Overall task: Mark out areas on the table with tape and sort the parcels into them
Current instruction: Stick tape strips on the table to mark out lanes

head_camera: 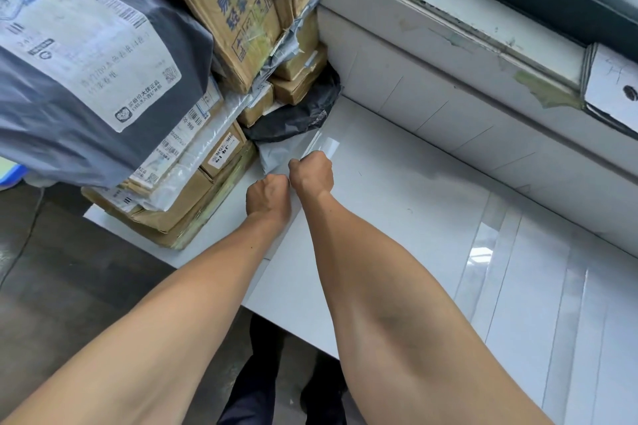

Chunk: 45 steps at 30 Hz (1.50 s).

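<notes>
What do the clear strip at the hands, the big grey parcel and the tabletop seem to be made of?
The clear strip looks like glossy plastic tape: what lies under it shows through, and it glints. The big grey parcel seems to be a soft plastic mailer bag, wrinkled with a dull sheen. The tabletop looks hard, smooth and glossy white, perhaps laminate: it mirrors light.

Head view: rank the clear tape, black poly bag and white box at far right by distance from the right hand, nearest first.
1. clear tape: in the grip of the right hand, just past the knuckles.
2. black poly bag: beyond the tape, slightly left.
3. white box: far right, by the window ledge.
</notes>
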Tool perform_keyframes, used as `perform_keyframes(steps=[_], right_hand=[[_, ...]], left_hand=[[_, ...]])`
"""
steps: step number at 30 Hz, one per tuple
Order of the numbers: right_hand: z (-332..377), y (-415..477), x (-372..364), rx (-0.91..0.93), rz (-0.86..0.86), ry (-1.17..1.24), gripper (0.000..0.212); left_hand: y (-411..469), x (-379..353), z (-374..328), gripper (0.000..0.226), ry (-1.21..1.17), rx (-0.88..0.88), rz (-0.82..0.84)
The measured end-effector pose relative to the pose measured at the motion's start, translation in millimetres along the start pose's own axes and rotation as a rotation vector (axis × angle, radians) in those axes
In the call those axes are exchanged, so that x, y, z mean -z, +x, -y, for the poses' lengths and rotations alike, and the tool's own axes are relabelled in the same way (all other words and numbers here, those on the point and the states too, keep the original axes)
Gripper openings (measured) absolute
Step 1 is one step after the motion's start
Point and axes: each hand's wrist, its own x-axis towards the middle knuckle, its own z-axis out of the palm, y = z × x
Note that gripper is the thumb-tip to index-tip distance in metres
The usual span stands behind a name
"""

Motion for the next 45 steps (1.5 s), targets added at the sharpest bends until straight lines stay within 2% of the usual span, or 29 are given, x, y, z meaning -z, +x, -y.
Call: perform_keyframes(steps=[7,10,18,22,25,31,34,38,41,45], right_hand=[[2.2,-3.4,-1.1,-0.028,0.048,0.036,0.011],[4.8,-3.4,-1.2,-0.047,0.01,0.027,0.003],[10.3,-9.6,-2.5,-0.146,-0.078,0.119,0.004],[8.8,-10.3,2.9,-0.167,-0.105,0.172,0.013],[2.6,-10.4,6.2,-0.202,-0.073,0.247,0.028],[-4.5,-15.4,15.1,-0.214,-0.09,0.282,0.022],[-5.7,-18.3,21.6,-0.224,-0.093,0.272,0.023],[-10.2,-19.7,36.2,-0.236,-0.139,0.254,0.016],[-17.2,-20.7,46.7,-0.218,-0.171,0.221,0.013],[-31.7,-25.0,56.0,-0.161,-0.198,0.133,0.015]], left_hand=[[-0.3,-2.9,2.6,0.029,-0.016,0.01,-0.028],[-0.3,-3.4,5.2,0.027,-0.041,0.005,-0.031],[-2.2,-2.5,1.6,0.026,-0.17,0.065,0.028],[-3.8,2.6,-1.3,0.024,-0.209,0.042,0.056],[-5.6,5.5,-0.7,0.029,-0.233,0.032,0.084],[-14.0,11.3,-2.2,0.034,-0.248,0.023,0.106],[-17.7,14.6,-5.5,0.039,-0.216,-0.02,0.079],[-23.2,19.8,-15.7,0.046,-0.136,-0.125,-0.065],[-28.7,23.2,-28.0,0.04,-0.147,-0.171,-0.088],[-42.2,23.6,-46.0,0.017,-0.224,-0.242,-0.061]])
